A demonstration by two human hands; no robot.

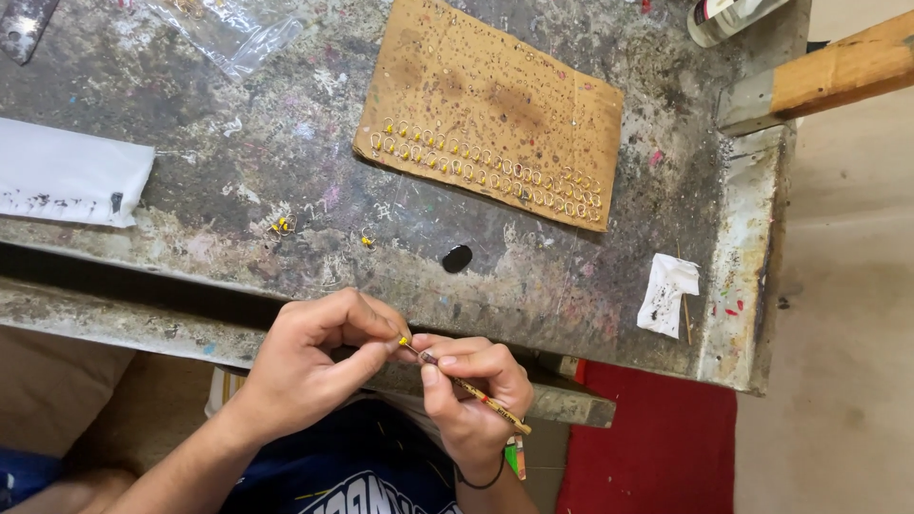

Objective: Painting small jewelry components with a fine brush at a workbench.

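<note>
My left hand [309,357] pinches a tiny yellow bead piece [404,341] between thumb and fingertips, just below the worktable's front edge. My right hand [471,395] grips a thin stick tool [476,390], patterned yellow and red, with its tip touching the yellow piece. On the table above lies a brown cardboard sheet [495,86] with rows of small wire hooks with yellow beads [486,171] stuck along its near edge. Two loose yellow pieces, one [280,227] and another [366,242], lie on the tabletop.
The stained grey worktable [238,162] also bears a white folded paper [67,176] at left, a clear plastic bag [228,33], a black oval blob [457,258], a crumpled white scrap [668,293] and a bottle [728,17]. A wooden bar [838,69] juts in at right. Red floor mat [657,447] below.
</note>
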